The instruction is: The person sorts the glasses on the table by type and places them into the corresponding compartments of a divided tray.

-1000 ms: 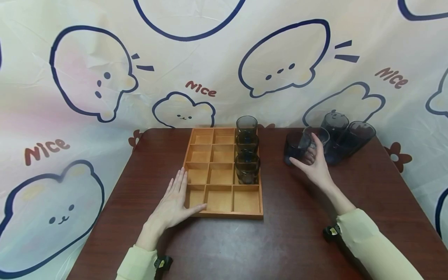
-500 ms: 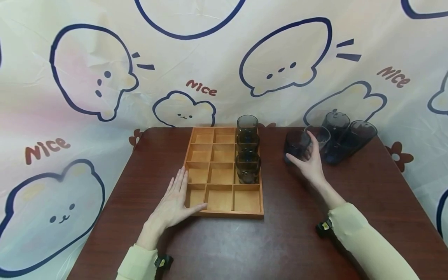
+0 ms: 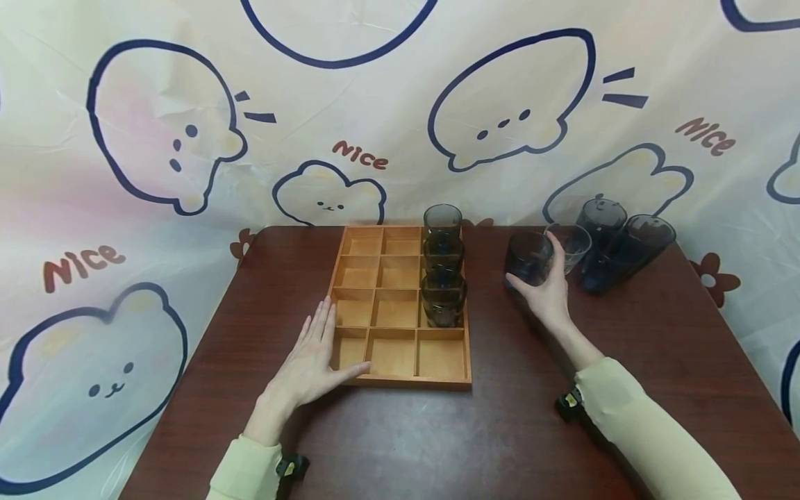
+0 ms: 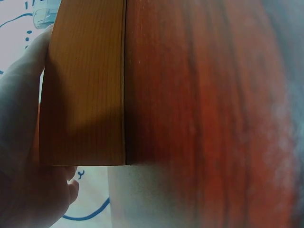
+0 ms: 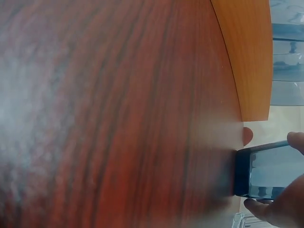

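Observation:
My right hand (image 3: 550, 295) holds a dark tinted drinking glass (image 3: 525, 255) upright at the back right, thumb at its front and fingers on its right side. In the right wrist view, the thumb and fingers lie on either side of this glass (image 5: 268, 171), its thick base at the tabletop. The left hand (image 3: 306, 364) rests, fingers straight, along the left side of a wooden compartment tray (image 3: 412, 383), thumb over its front-left corner. Several tinted glasses (image 3: 442, 298) stand in the tray's right column.
Just right of the held glass stands a clearer glass (image 3: 578, 244). Beyond it are several tall dark glasses, one upright (image 3: 600, 222) and one leaning right (image 3: 637, 246). A printed curtain (image 3: 400, 104) hangs behind the dark wooden table (image 3: 500, 437).
The right hand has moved left and slightly nearer, from beside the clearer glass to a hold on the dark glass, which has shifted slightly left. My left hand stays in place.

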A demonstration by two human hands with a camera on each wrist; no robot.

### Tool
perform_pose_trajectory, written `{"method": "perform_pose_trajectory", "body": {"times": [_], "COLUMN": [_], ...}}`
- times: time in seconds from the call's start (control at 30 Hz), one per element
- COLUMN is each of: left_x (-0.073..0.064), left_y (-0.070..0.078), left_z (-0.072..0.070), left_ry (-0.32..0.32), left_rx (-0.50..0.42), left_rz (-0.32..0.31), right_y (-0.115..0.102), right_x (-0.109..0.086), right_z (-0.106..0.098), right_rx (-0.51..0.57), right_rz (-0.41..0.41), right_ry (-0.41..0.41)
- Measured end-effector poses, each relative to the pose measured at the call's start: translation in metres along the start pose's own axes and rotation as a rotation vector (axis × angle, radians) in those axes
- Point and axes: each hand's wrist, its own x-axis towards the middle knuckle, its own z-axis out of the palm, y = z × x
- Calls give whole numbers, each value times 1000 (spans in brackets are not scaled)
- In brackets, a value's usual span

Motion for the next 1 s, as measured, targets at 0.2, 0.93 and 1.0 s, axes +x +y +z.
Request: {"method": "perform_pose_trajectory", "body": {"times": [0.2,0.93,1.0], "left_x": [-1,0,0], "left_y": [0,0,0], "left_z": [0,0,0], "left_ry": [0,-12,-10], "left_rx": [-2,-8,-8], "left_rz": [4,-5,-4], "right_y": [0,-12,-15], "right_x": [1,-13,-15], "right_z": [2,-6,-8], "right_rx": [-23,-55,-56], "right_rz": [-7,-8,-7], "right_ry": [6,-79,-86]}}
